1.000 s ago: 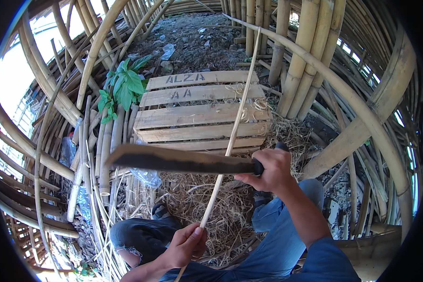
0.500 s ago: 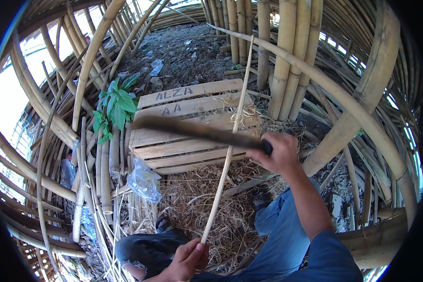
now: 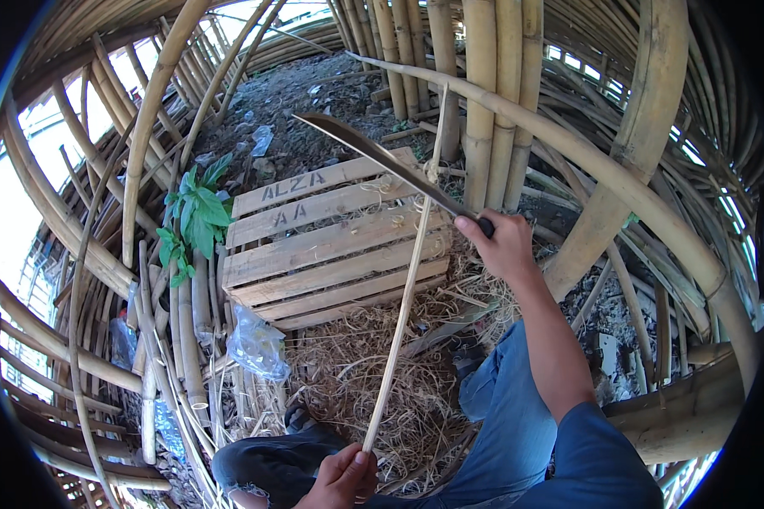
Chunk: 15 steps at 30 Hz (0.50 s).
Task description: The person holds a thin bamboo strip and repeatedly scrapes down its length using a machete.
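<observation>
A long, pale bamboo strip (image 3: 403, 316) slants up and away from my left hand (image 3: 341, 479), whose fingers are wrapped round its near end. In my right hand (image 3: 499, 242) is the black handle of a machete (image 3: 382, 159). Its dark blade points to the far left and crosses the strip near the strip's upper part. Thin curled shavings cling to the strip close to the blade. Whether the edge touches the strip I cannot tell. Below both lies a slatted wooden crate (image 3: 331, 242) with a few shavings on it.
Curly bamboo shavings (image 3: 373, 382) cover the ground between my knees. Thick bamboo poles (image 3: 494, 93) stand at the back, and one bent pole (image 3: 603, 161) arches across the right. Left of the crate are a green leafy plant (image 3: 197, 216), a clear plastic bag (image 3: 257, 343) and several bamboo lengths.
My right hand has moved the machete farther up along the strip, and its blade tip has swung upward. My left hand keeps its grip. The whole view has shifted slightly.
</observation>
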Each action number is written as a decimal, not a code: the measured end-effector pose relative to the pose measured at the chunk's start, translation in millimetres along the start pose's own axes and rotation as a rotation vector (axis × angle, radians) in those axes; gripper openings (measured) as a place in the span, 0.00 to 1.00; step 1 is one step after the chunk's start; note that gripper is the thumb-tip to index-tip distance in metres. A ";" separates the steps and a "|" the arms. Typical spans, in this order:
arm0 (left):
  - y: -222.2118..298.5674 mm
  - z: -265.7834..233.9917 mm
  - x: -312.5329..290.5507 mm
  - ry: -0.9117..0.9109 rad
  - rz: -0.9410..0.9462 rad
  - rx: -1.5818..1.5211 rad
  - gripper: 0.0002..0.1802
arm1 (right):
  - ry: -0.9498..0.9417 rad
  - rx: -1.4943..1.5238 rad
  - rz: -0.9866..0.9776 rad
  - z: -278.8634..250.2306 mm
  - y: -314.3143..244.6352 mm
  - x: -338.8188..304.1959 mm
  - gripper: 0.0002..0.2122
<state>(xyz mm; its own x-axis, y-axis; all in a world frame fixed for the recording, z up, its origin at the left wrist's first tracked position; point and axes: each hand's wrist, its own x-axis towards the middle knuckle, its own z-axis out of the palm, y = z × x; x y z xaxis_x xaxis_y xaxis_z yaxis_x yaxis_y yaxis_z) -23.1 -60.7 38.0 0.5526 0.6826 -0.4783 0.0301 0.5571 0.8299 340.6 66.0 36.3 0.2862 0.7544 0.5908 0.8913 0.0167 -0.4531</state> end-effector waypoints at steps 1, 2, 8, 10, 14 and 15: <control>0.0 0.5 2.2 0.001 0.020 0.014 0.14 | 0.012 0.017 0.070 2.7 1.4 2.5 0.28; 1.1 2.0 3.3 -0.001 0.025 0.016 0.14 | -0.055 0.066 0.080 3.5 -1.5 -1.5 0.28; 7.7 7.8 -0.3 -0.004 -0.004 -0.040 0.15 | 0.067 0.008 -0.264 -3.3 0.3 -0.6 0.29; 8.3 8.9 -6.1 0.009 0.044 0.038 0.14 | -0.041 0.013 0.044 -8.3 10.1 16.8 0.30; 15.5 9.5 -2.9 0.061 -0.001 -0.013 0.14 | -0.012 -0.013 0.099 -9.0 17.8 37.7 0.29; 14.5 6.3 -1.7 0.064 -0.010 -0.028 0.14 | -0.006 -0.012 0.087 -4.2 19.2 35.6 0.29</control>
<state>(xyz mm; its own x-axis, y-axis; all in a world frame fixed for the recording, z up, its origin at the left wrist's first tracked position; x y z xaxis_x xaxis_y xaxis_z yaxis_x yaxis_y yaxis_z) -18.3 -56.8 52.7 0.4982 0.7054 -0.5042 0.0111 0.5763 0.8172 369.4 90.4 51.4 0.3609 0.7562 0.5458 0.8672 -0.0568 -0.4947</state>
